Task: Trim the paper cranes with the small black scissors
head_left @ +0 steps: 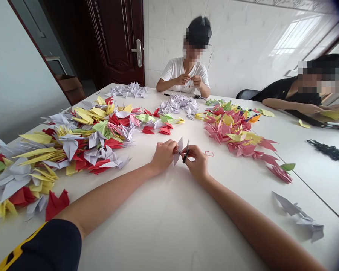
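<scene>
Over the middle of the white table, my left hand [165, 155] is closed on a pale lilac folded paper crane [180, 145], its pointed wings sticking up and down. Close beside it, my right hand [197, 160] grips a small black scissors-like tool [185, 152] with a narrow tip pointing up. The fingers of both hands almost meet at the crane, and they partly hide its body. I cannot tell whether the tool touches the paper.
A big heap of coloured paper cranes [81, 135] spreads along the left; a pink and yellow pile [228, 126] lies right. One loose lilac crane [301, 216] sits near right. Two people sit across the table, one in a white shirt [173, 69]. A dark tangled bundle [329, 151] lies far right.
</scene>
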`<state>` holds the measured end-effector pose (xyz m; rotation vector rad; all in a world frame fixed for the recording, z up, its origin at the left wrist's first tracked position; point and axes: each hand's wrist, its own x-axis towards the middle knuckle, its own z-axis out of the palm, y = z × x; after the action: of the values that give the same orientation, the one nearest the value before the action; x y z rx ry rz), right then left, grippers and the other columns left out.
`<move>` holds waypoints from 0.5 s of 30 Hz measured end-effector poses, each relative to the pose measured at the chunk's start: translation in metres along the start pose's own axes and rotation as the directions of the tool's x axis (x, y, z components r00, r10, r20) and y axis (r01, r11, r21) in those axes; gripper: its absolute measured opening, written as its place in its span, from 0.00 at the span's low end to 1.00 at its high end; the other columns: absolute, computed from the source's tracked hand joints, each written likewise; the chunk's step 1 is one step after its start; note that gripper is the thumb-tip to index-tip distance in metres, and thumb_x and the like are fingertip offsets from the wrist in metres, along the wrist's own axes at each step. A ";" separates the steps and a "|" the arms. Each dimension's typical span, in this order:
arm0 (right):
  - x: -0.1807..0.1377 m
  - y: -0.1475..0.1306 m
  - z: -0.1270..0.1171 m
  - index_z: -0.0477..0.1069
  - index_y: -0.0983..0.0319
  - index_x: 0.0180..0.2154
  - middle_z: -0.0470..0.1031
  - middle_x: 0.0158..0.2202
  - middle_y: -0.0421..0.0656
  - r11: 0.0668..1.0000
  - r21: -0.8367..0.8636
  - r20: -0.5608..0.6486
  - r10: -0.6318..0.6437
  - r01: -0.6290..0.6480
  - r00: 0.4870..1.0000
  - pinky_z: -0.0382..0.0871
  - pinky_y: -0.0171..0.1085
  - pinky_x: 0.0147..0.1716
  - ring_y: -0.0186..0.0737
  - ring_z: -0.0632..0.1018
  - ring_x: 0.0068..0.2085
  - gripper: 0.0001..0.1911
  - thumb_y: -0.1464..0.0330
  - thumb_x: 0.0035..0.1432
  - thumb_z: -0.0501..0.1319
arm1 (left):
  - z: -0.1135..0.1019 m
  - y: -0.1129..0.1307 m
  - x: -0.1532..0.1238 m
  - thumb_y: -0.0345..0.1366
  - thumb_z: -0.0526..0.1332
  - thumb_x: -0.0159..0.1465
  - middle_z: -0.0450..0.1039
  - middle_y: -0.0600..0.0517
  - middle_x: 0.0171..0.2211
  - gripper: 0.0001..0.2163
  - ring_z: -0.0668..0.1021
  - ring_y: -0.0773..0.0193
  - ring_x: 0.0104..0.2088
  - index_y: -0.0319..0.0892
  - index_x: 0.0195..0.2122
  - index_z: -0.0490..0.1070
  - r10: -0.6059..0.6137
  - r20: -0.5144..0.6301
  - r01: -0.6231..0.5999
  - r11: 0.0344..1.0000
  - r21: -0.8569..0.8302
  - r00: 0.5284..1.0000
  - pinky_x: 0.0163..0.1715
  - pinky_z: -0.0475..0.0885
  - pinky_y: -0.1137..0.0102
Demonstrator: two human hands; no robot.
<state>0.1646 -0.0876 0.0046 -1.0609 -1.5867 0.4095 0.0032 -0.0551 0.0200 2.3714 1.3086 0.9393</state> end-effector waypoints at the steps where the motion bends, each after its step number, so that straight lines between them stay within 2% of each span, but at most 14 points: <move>1: 0.000 0.000 0.000 0.69 0.56 0.36 0.77 0.31 0.40 1.000 -0.002 -0.004 -0.005 0.005 1.000 0.78 0.41 0.34 0.40 0.79 0.32 0.05 0.67 0.56 0.63 | 0.000 0.000 0.000 0.24 0.51 0.65 0.73 0.53 0.37 0.07 0.73 0.63 0.35 0.43 0.33 0.63 0.001 -0.001 -0.001 1.000 -0.002 1.000 0.41 0.58 0.64; 6: 0.000 -0.002 0.001 0.70 0.57 0.36 0.76 0.31 0.40 1.000 -0.015 -0.045 -0.003 0.003 0.999 0.79 0.41 0.35 0.39 0.79 0.31 0.05 0.67 0.56 0.64 | 0.001 0.002 -0.001 0.23 0.49 0.64 0.72 0.54 0.36 0.08 0.73 0.64 0.34 0.43 0.34 0.62 -0.026 -0.012 0.026 0.999 -0.046 1.000 0.42 0.58 0.64; 15: 0.002 0.001 0.002 0.69 0.57 0.36 0.77 0.31 0.39 0.993 0.114 -0.073 0.050 -0.041 0.996 0.79 0.38 0.31 0.38 0.80 0.33 0.08 0.69 0.53 0.65 | -0.001 0.004 -0.002 0.22 0.49 0.61 0.70 0.56 0.33 0.09 0.74 0.65 0.34 0.44 0.32 0.61 -0.081 -0.038 0.073 0.983 -0.168 0.996 0.43 0.61 0.65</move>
<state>0.1629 -0.0851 0.0046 -1.0160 -1.4576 0.4788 0.0042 -0.0594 0.0222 2.1706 1.2747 1.0412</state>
